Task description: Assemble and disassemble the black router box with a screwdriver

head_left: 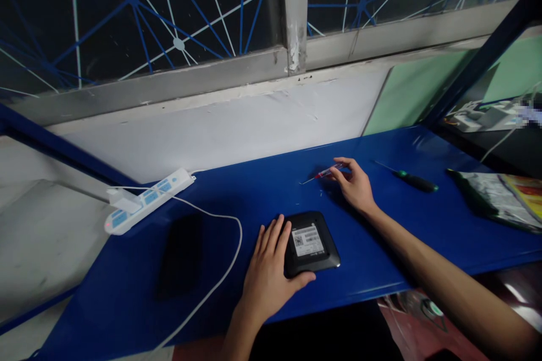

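Observation:
A black, square electronic box (308, 237) with a white printed label and a code lies flat on the blue tabletop. My left hand (271, 262) rests against it, fingers along its left side and thumb at its near edge, holding it. Beyond the box, to the right, my right hand (352, 183) pinches a small screwdriver (326, 172) with a clear reddish handle. Its thin shaft points left and down, its tip close above or at the tabletop; which, I cannot tell. Tiny slivers, perhaps screws, lie near the tip.
A second screwdriver (412, 180), green and black, lies right of my right hand. Farther right is a shiny plastic packet (503, 197). At left stand a white power strip (148, 202) with a plugged-in adapter, a trailing white cable (239, 237) and a dark flat object (180, 256).

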